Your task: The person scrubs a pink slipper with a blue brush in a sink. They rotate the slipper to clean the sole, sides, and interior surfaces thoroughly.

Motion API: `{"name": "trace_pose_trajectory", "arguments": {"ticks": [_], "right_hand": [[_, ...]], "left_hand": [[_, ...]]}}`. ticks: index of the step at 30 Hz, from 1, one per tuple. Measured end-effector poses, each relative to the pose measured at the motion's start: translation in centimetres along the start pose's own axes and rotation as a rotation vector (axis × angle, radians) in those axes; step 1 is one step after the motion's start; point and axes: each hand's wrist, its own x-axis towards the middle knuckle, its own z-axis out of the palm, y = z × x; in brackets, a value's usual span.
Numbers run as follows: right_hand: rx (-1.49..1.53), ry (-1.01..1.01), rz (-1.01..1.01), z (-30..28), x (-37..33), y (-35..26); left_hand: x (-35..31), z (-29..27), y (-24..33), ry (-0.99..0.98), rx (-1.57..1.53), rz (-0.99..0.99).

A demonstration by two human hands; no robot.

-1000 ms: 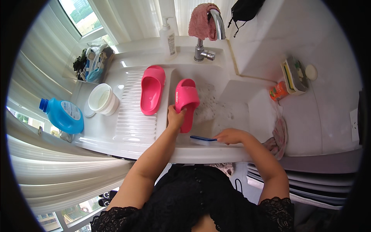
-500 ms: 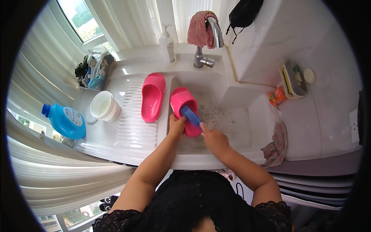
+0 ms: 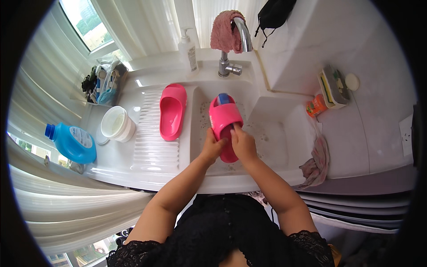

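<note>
Over the sink basin my left hand grips the left edge of a pink slide sandal, thumb on top near the footbed. Closed round the handle of a blue scrubbing brush, my right hand reaches into the sandal. The brush runs beneath the strap; its blue head pokes out at the toe end, while the strap hides the middle. A second pink slide sandal rests on the ribbed washboard part of the sink, left of the basin.
Sudsy water lies in the basin, below a chrome faucet draped with a pink cloth. At left stand a white tub and a blue detergent bottle. A pump bottle stands behind; an orange container sits at right.
The brush has slid from the open footbed to under the strap, its head now showing at the toe. The held sandal and both hands have shifted slightly right.
</note>
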Motion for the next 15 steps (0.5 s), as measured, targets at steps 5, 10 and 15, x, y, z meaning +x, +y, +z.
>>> {"name": "trace_pose_trajectory", "arguments": {"ticks": [5, 10, 15], "right_hand": [[-0.009, -0.22, -0.024, -0.8, -3.3, -2.3], [0.007, -0.054, -0.043, -1.5, -1.1, 0.8], [0.072, -0.266, -0.092, -2.3, -4.5, 1.9]], "left_hand": [[0.7, -1.4, 0.9, 0.058, -0.294, -0.005], [0.0, -0.6, 1.1, 0.024, -0.063, 0.001], [2.2, -3.5, 0.3, 0.375, 0.221, 0.196]]}}
